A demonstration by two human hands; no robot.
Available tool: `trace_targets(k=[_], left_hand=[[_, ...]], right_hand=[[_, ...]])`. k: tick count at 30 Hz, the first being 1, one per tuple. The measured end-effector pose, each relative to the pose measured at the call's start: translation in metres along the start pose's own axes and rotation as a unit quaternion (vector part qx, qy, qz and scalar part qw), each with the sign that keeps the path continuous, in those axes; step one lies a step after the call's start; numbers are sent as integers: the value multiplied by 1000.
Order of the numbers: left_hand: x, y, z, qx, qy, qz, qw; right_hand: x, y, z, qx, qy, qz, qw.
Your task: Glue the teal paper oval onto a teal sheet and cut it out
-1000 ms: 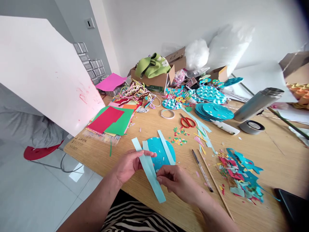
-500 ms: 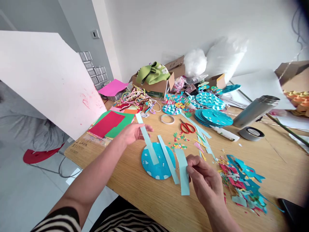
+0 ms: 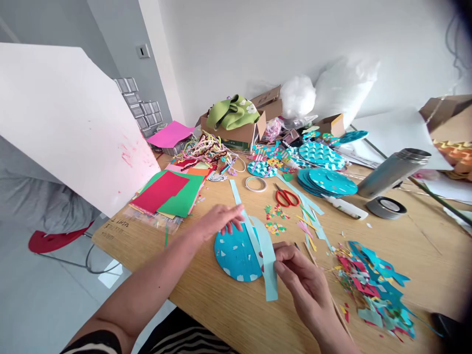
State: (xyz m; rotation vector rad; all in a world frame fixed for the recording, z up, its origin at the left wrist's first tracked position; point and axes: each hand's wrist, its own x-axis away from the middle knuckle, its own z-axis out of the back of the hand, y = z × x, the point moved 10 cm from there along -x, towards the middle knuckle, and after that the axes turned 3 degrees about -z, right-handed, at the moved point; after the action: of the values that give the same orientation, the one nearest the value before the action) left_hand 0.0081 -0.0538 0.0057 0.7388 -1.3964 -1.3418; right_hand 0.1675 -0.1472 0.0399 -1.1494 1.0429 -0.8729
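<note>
My left hand reaches over a round blue disc with pale flecks. Its thumb and fingers close on the upper part of a pale blue-green paper strip, which slants down across the disc's right side. Between the thumb and fingers of my right hand is a second pale paper strip. This one curves at its top and hangs at the disc's right edge. The strips overlap there, so a further strip under them is hard to make out. A thin stick lies partly under my right hand.
Red-handled scissors, a tape roll and confetti lie beyond the disc. Stacked blue discs, a glue bottle and a steel flask stand right. Paper scraps lie front right, coloured sheets left.
My left hand has moved right with its strip, bringing it over the disc's right side. The right-hand strip has shifted slightly left and now bends at its top. The stick has come into view.
</note>
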Motion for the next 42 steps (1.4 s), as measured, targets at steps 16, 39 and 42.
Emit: trace_targets(k=[16, 39, 42], left_hand=[[-9, -39, 8, -59, 84, -19, 995], [-7, -22, 10, -383, 153, -108, 904], [-7, -22, 9, -387, 152, -102, 904]], right_hand=[[7, 74, -38, 91, -71, -260, 959], [14, 45, -57, 488, -155, 0, 859], [13, 44, -56, 489, -150, -1, 859]])
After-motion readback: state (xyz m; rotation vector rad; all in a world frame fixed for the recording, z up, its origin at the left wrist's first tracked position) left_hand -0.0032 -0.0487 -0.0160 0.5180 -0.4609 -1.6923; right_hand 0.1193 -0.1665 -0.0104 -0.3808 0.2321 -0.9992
